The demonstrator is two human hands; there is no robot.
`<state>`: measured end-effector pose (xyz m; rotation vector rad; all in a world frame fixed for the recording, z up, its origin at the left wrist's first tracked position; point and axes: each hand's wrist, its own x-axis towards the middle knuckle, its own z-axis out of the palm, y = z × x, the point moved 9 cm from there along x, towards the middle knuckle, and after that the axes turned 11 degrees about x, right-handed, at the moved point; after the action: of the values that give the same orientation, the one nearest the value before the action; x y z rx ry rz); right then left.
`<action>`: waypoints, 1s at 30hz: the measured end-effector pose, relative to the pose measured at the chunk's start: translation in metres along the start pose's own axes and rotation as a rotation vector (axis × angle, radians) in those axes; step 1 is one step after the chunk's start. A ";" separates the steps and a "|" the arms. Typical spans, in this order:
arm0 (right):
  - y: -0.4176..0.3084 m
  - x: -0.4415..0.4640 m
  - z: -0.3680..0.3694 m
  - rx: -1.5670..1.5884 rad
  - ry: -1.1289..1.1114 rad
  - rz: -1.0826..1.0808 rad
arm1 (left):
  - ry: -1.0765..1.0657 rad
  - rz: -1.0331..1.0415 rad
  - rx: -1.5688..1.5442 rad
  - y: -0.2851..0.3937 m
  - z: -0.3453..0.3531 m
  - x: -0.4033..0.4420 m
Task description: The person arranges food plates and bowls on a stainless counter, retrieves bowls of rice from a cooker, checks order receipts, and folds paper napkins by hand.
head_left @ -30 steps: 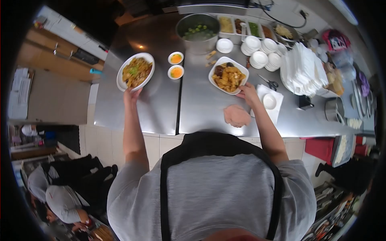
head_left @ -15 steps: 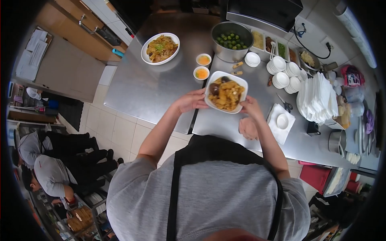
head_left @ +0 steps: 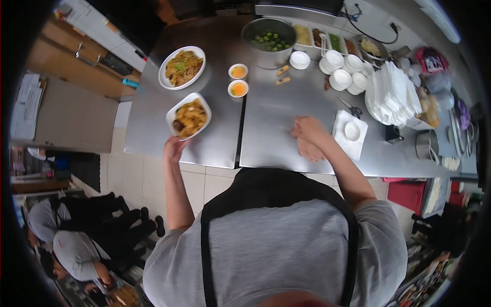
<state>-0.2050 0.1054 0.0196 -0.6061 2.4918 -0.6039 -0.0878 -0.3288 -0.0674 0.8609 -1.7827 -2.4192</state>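
My left hand (head_left: 175, 149) grips the near rim of a white square bowl (head_left: 207, 115), which tilts a little over the steel table's left part. The bowl holds yellowish-brown food with a dark round piece in it. Behind it stands a white oval bowl (head_left: 162, 77) of noodle-like food with green garnish. My right hand (head_left: 309, 129), slightly blurred, has its fingers curled at the upper edge of a crumpled pinkish cloth (head_left: 310, 152). Two small white cups, one farther back (head_left: 238, 71) and one nearer (head_left: 238, 88), hold orange contents.
A metal pot (head_left: 268, 57) of green fruit stands at the back. Stacked small dishes (head_left: 340, 79), scissors (head_left: 350, 106) and a pile of white trays (head_left: 391, 97) occupy the right. One small dish (head_left: 352, 131) sits on a white napkin (head_left: 340, 146). Co-workers (head_left: 76, 250) stand at lower left.
The square bowl has moved left, from between both hands to my left hand alone. My right hand has let go of it and come down to the cloth. The camera view has shifted.
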 end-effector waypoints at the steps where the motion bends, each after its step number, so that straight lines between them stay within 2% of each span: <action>1: 0.010 -0.015 0.007 0.007 0.013 0.021 | 0.044 0.001 -0.012 0.000 -0.018 0.006; 3: 0.024 -0.039 0.016 -0.259 0.234 -0.001 | 0.064 0.053 -0.067 -0.005 -0.050 0.029; 4: 0.043 -0.037 0.028 -0.251 0.242 0.023 | 0.084 0.044 -0.063 -0.006 -0.062 0.037; 6: 0.048 -0.024 0.058 -0.352 0.111 -0.292 | 0.049 0.078 -0.083 -0.004 -0.074 0.057; 8: 0.063 -0.006 0.026 -0.112 0.059 -0.057 | 0.100 0.085 -0.133 0.001 -0.079 0.069; 9: 0.067 0.008 0.000 -0.085 0.140 0.026 | 0.076 0.079 -0.124 0.003 -0.079 0.074; 10: 0.075 0.023 -0.023 -0.057 0.221 0.111 | 0.199 0.053 -0.077 0.003 -0.093 0.078; 11: 0.084 0.041 -0.042 -0.061 0.373 0.059 | 0.322 0.028 -0.028 0.001 -0.102 0.079; 12: 0.092 0.053 -0.058 -0.070 0.525 0.006 | 0.298 0.023 -0.019 -0.003 -0.093 0.081; 14: 0.099 0.074 -0.060 -0.123 0.388 0.190 | 0.773 0.470 0.617 0.037 -0.091 0.050; 15: 0.099 0.076 -0.051 -0.117 0.393 0.205 | 0.755 0.473 0.623 0.036 -0.071 0.045; 17: 0.074 0.065 -0.038 -0.462 0.721 0.050 | 0.662 0.734 1.042 0.055 0.018 0.008; 19: 0.063 0.051 -0.002 0.293 0.809 -0.274 | 0.337 0.625 0.959 0.021 0.094 -0.004; 20: 0.050 0.045 0.019 0.487 0.801 -0.362 | 0.115 0.640 1.100 -0.001 0.138 -0.010; 21: 0.035 0.036 0.036 0.676 0.789 -0.451 | -0.096 0.632 1.043 -0.016 0.188 -0.031; 22: 0.013 0.023 0.049 0.497 0.710 -0.483 | -0.195 0.651 1.024 -0.033 0.224 -0.050; 23: -0.003 0.010 0.061 0.315 0.633 -0.502 | -0.302 0.674 1.001 -0.046 0.253 -0.064; 25: 0.007 0.011 0.094 0.628 0.286 -0.323 | -0.368 0.689 0.915 -0.067 0.281 -0.072; 26: 0.004 -0.011 0.079 0.629 0.405 -0.325 | -0.409 0.685 0.836 -0.077 0.298 -0.076; 27: 0.005 -0.035 0.062 0.625 0.524 -0.325 | -0.438 0.581 0.815 -0.084 0.308 -0.077; 28: 0.019 -0.045 0.058 0.625 0.524 -0.311 | -0.466 0.474 0.800 -0.088 0.316 -0.077; 30: 0.052 -0.081 0.041 0.614 0.562 -0.275 | -0.405 0.654 0.857 -0.068 0.342 -0.088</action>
<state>-0.1348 0.1774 -0.0097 -0.5869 2.4951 -1.7652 -0.1408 0.0239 -0.0233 -0.2794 -2.7169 -1.4474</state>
